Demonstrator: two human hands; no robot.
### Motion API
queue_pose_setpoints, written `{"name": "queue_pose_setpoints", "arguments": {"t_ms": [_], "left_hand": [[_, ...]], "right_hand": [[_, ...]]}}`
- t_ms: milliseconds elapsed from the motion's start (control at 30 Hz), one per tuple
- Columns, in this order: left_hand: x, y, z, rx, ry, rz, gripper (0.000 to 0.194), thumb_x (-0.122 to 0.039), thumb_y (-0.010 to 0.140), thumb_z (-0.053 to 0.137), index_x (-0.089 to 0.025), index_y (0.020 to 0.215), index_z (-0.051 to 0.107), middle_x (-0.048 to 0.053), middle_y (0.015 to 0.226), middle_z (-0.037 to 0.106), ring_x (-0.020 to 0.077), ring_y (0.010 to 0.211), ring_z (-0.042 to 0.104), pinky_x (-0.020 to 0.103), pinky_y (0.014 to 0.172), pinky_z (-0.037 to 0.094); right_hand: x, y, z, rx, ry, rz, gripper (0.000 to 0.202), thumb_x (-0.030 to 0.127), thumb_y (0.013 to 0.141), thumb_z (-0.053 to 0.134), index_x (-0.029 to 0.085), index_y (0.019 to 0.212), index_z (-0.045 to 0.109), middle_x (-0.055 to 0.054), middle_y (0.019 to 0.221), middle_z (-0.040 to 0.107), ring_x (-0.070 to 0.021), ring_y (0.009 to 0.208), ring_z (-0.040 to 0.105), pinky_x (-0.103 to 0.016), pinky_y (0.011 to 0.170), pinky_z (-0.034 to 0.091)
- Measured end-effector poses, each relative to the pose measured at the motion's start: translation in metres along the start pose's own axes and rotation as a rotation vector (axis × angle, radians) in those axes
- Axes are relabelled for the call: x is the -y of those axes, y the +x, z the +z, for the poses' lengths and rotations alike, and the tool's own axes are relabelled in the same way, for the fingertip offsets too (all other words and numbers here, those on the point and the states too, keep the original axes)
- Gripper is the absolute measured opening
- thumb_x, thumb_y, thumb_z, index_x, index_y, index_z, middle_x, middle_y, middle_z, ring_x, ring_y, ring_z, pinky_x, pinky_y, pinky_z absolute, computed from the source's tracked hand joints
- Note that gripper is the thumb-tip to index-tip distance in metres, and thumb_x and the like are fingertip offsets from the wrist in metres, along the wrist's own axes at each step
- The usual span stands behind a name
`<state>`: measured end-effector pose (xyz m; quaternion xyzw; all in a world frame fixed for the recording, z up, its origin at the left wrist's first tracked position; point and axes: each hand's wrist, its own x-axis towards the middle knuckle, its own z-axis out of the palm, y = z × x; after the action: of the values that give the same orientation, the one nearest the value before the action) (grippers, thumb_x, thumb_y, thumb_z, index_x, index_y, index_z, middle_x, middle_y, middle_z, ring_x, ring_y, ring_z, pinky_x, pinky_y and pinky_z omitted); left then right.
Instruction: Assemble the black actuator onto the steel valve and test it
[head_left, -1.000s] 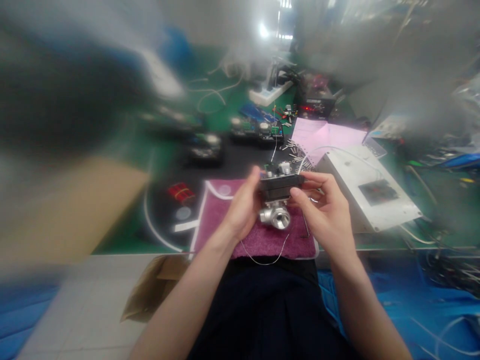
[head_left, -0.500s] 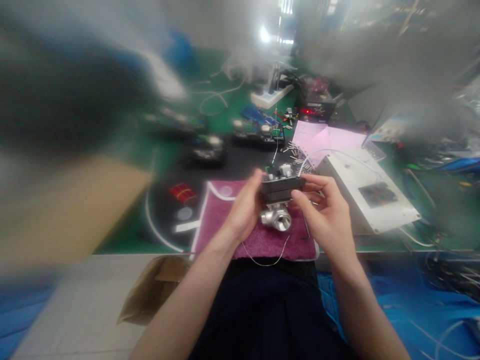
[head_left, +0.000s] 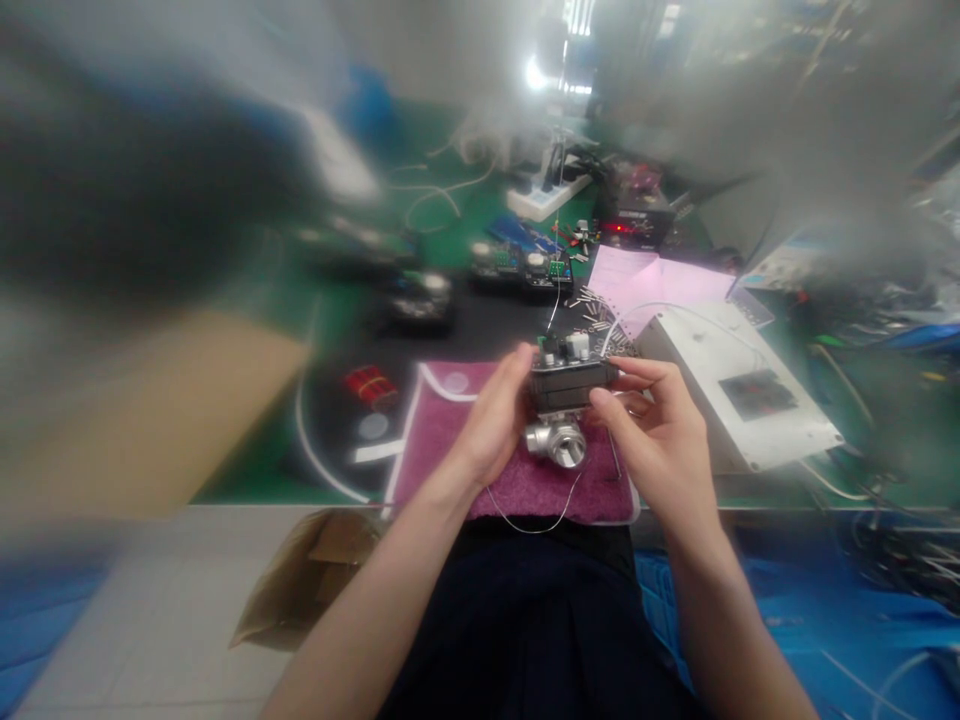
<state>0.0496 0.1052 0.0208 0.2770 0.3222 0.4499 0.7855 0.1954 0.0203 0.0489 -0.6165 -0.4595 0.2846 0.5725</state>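
At the left, a blurry, flat tan thing (head_left: 165, 410) sits by a green table (head_left: 262, 475) with a straight near edge. Next, a small red bundle with a yellow band (head_left: 370, 386) lies on a dark black mat (head_left: 330, 420), with bare mat between it and a purple cloth with white trim (head_left: 439, 430). The cloth reaches the table's near edge. Over it, the left hand (head_left: 491, 425) grips the left side of a black box with small parts on top (head_left: 571, 388). A shiny silver metal pipe piece (head_left: 562, 442) is under the box. The right hand (head_left: 660, 425) pinches the box's right side. Farther back, a black machine with a red light (head_left: 636, 220) has pale marks too small to read. Pink paper (head_left: 626, 280) lies nearer, beside a big white box (head_left: 720, 350) at the right.
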Motion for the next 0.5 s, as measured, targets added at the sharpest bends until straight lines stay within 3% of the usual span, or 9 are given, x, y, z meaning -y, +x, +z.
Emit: {"name": "queue_pose_setpoints", "arguments": {"t_ms": [500], "left_hand": [[-0.0024, -0.0025, 0.0004, 0.046, 0.04, 0.02, 0.04, -0.052, 0.094, 0.071, -0.022, 0.119, 0.074, 0.006, 0.125, 0.076, 0.0242, 0.123, 0.068, 0.036, 0.111, 0.049]], "right_hand": [[-0.0016, -0.0038, -0.004, -0.012, -0.012, 0.011, 0.042, 0.042, 0.088, 0.08, 0.03, 0.125, 0.064, -0.001, 0.105, 0.067, -0.0156, 0.081, 0.071, -0.035, 0.078, 0.065]]}}
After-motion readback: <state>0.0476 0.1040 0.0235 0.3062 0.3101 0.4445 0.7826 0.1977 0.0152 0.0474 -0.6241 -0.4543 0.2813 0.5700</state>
